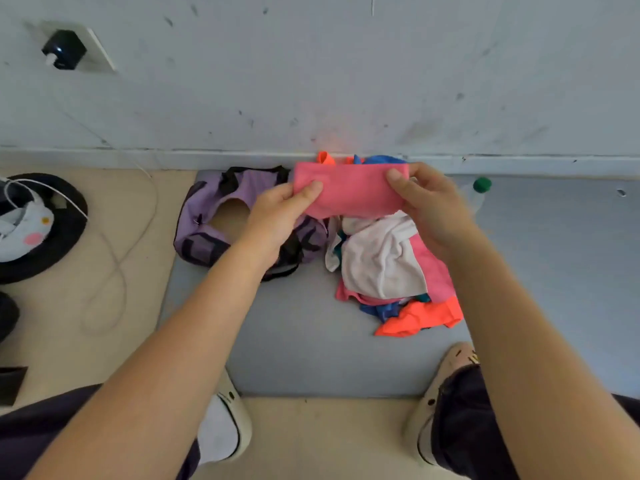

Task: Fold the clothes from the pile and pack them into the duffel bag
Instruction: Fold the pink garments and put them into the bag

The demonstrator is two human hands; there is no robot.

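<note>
Pink garment [349, 192] pinched by left hand [277, 216] and right hand [433, 209] over the clothes pile [384, 265]; purple duffel bag [207, 223] at the grey mat's [304, 341] far-left corner, near edge bare.

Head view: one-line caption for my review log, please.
Both hands, left and right, hold a folded pink garment above the clothes pile, beside the open purple duffel bag.

Your left hand [277, 216] hides part of the duffel bag [204, 216]; the pink garment [349, 192] covers the pile's [384, 265] far edge.
</note>
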